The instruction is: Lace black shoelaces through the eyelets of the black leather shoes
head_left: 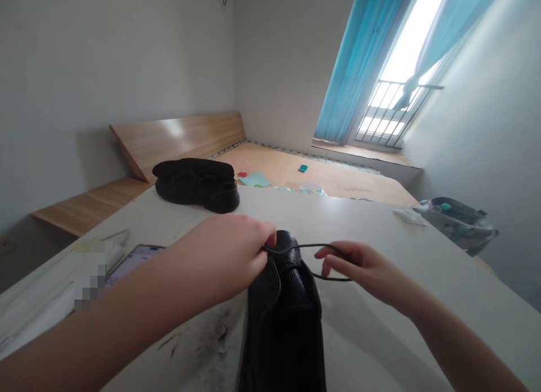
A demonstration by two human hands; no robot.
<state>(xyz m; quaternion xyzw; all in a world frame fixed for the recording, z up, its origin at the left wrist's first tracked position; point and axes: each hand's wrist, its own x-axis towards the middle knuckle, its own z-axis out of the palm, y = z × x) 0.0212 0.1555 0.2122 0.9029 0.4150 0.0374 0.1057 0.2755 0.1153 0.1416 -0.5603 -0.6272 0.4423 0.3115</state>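
Note:
A black leather shoe (291, 324) stands on the white table in front of me, its heel end toward the bottom edge. My left hand (240, 248) is at the left side of the shoe's tongue, thumb and fingers pinched on a thin black shoelace (310, 246). The lace crosses above the tongue to the right. There my right hand (349, 261) holds its other stretch between thumb and fingers, beside the shoe and off its surface. A lower strand runs from the shoe's right side to the same hand.
A second black shoe (196, 183) lies at the table's back left. A lit phone (137, 262) and clear plastic packaging (42, 285) are at the left. The white table (359, 217) adjoins a wooden board (346, 180); a bin (460, 223) stands right.

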